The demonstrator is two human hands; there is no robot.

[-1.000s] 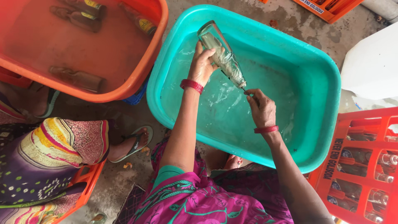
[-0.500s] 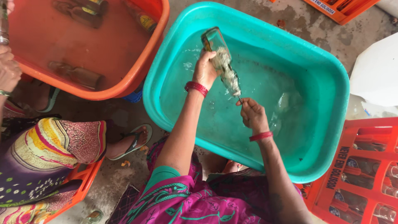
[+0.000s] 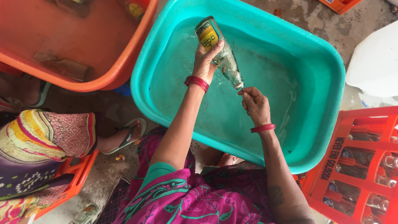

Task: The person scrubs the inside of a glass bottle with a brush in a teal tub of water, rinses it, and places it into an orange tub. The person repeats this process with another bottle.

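My left hand grips a clear glass bottle with a yellow label, tilted mouth-down over a teal plastic tub holding clear water. My right hand is closed at the bottle's mouth, pinching something thin there that I cannot make out. Both wrists wear red bangles. The bottle's base points up and away toward the tub's far rim.
An orange tub at the upper left holds murky water and several submerged bottles. A red crate of glass bottles stands at the right. Another person's leg in patterned cloth and sandalled foot are on the left. A white object lies at the right.
The bottle has tipped a little steeper and my right hand has come back up to its mouth. The view has shifted slightly.
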